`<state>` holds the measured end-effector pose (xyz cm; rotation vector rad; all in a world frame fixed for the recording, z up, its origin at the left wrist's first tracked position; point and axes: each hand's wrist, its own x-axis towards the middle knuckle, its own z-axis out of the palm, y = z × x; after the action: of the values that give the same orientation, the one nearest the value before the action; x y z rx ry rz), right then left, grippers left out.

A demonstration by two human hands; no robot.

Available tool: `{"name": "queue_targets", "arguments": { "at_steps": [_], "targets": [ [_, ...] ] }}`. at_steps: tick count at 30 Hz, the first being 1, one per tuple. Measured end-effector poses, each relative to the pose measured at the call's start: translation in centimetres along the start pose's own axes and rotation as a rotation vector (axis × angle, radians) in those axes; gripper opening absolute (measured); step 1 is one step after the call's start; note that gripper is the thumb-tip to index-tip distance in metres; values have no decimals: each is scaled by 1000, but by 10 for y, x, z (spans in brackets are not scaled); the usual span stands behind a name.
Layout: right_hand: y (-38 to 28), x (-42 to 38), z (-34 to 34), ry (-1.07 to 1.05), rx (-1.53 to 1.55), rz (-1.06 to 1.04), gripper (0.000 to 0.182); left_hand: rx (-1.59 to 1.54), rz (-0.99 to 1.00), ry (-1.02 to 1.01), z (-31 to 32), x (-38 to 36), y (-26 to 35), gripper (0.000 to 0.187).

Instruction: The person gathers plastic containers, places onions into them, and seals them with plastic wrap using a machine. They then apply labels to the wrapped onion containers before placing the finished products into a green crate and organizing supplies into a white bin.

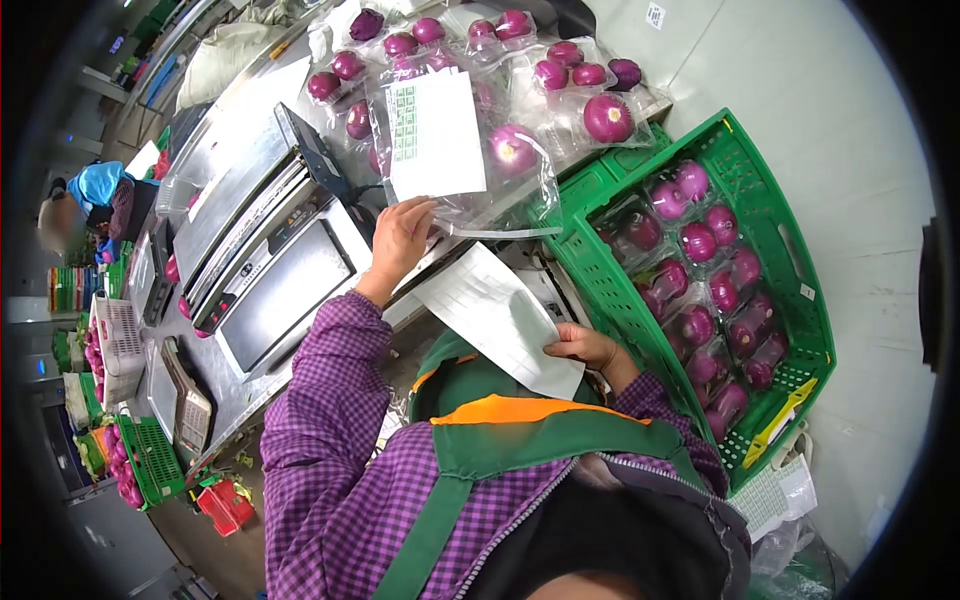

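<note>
My left hand (pixel 402 243) is at the lower left edge of a clear zip plastic bag (pixel 520 190), fingers bent over that edge. Inside the bag is a white sheet (pixel 440 135) with rows of green-printed labels, and the bag lies over packed red onions (pixel 513 150). Lower down, in front of my apron, my right hand (pixel 588 350) pinches a white printed paper (pixel 495 315) near its right corner. This paper slants from the table edge toward my body and is slightly curled.
On the right stands a green crate (pixel 815 330) holding several clear packs of red onions (pixel 697 242). Digital scales (pixel 285 290) stand on the metal table at left. Farther left are a person in blue (pixel 100 190), a white crate (pixel 120 340) and another green crate (pixel 150 460).
</note>
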<state>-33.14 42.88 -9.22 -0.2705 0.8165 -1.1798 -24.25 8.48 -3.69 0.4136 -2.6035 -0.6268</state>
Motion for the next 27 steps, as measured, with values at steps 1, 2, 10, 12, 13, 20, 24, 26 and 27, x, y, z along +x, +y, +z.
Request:
{"name": "queue_targets", "arguments": {
  "at_steps": [1, 2, 10, 12, 13, 20, 24, 26, 27],
  "targets": [
    [0, 0, 1, 16, -5, -11, 34, -11, -15, -21, -5, 2, 2, 21],
    [0, -1, 1, 15, -3, -13, 34, -9, -14, -24, -9, 4, 3, 21],
    [-1, 29, 7, 355, -83, -424, 29, -381, -194, 82, -47, 29, 21, 26],
    [-11, 45, 16, 387, -25, -478, 27, -414, -196, 116, -52, 34, 27, 26],
    [-14, 56, 15, 427, -34, -490, 27, -426, -201, 117, -52, 36, 28, 27],
    [-108, 125, 32, 684, -198, -574, 21, -410, -160, 86, -46, 27, 35, 29],
    [-142, 146, 37, 676, -95, -697, 30, -552, -307, 157, -33, 10, 23, 37],
    [-137, 149, 30, 630, -85, -652, 32, -477, -450, 249, -25, 11, 13, 45],
    [-134, 151, 27, 596, -65, -597, 34, -877, -691, 237, -19, 13, 8, 56]
  ]
}}
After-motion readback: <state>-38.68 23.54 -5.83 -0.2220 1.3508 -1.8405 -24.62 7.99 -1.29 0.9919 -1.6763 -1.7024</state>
